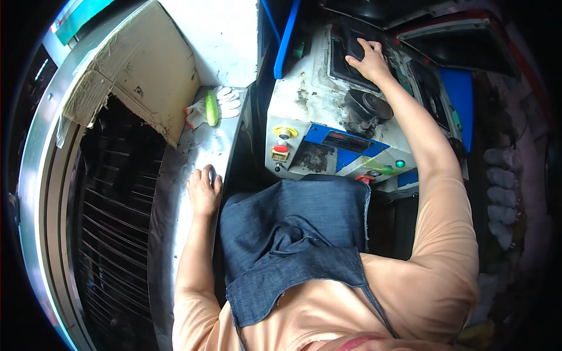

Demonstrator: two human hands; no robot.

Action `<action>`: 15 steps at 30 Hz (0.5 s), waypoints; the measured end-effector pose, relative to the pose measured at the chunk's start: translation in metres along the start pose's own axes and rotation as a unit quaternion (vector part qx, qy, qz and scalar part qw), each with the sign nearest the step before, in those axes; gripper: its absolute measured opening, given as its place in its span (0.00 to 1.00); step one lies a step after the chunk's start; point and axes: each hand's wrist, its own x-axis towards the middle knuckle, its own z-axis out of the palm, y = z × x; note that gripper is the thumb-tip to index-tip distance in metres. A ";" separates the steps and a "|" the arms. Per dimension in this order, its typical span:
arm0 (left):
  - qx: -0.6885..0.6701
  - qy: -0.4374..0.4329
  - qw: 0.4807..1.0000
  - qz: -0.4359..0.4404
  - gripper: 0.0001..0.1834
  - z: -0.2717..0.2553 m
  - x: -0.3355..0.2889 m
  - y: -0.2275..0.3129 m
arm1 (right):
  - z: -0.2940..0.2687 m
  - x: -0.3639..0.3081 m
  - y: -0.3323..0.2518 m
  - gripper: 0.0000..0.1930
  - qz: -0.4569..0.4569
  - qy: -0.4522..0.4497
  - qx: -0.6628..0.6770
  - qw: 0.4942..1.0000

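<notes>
My left hand (204,192) rests on the narrow metal ledge (196,146) to my left, fingers slightly bent and apart. A small dark spot shows by its fingertips; I cannot make out what it is. Farther up the ledge, a green cucumber-like object (211,107) lies on a white glove (229,102) with a red cuff. My right arm stretches far forward, and my right hand (370,61) lies with spread fingers on a black, framed recess (342,61) on top of the worn white machine (293,96). Whatever is under that palm is hidden.
A blue panel with a red button (281,148) and green buttons (400,164) faces me. Black hinged frames (456,41) stand raised at the far right. Beyond the ledge on the left is a metal rack (120,228), with worn cardboard (149,64) above it. Pale bundles (501,193) lie at right.
</notes>
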 end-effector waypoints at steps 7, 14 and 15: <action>0.003 0.004 1.000 0.000 0.22 0.000 0.002 0.001 | -0.004 -0.003 -0.005 0.41 0.012 0.004 -0.032 0.999; 0.007 0.003 1.000 -0.005 0.22 -0.001 -0.001 0.002 | -0.005 -0.004 -0.005 0.44 0.012 -0.020 -0.022 0.999; 0.008 0.002 1.000 -0.003 0.22 -0.001 0.000 0.002 | -0.003 -0.003 -0.003 0.44 0.012 -0.020 -0.038 0.999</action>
